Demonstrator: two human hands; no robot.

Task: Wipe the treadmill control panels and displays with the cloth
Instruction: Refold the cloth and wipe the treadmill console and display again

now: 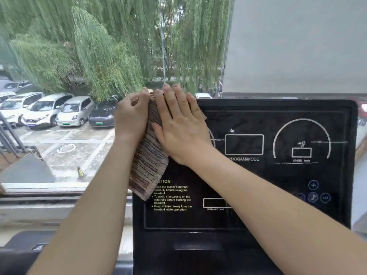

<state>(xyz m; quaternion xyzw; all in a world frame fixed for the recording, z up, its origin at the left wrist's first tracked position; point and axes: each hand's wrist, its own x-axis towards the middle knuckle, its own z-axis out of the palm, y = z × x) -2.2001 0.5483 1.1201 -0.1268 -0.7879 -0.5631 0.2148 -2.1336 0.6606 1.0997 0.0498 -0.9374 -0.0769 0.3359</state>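
Window-side treadmill, black control panel facing the camera. Striped cloth hangs down the panel's upper-left edge, its lower end covering part of the caution text. Left hand is curled round the cloth's top, gripping it at the corner. Right hand lies flat, fingers straight, pressing the cloth onto the panel. Beyond the glass: parked cars, willows. Roller blind upper right.

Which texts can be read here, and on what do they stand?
Glossy black treadmill control panel:
"PROGAM/MODE"
"SPEED km/h"
"DISTANCE (km)"
"TTION", start under striped brown cloth
"the owner's manual carefully before using the treadmill"
"To avoid injury, stand on the side rails before starting the treadmill"
"Keep children away from the treadmill while operation"
Car plates: unreadable.
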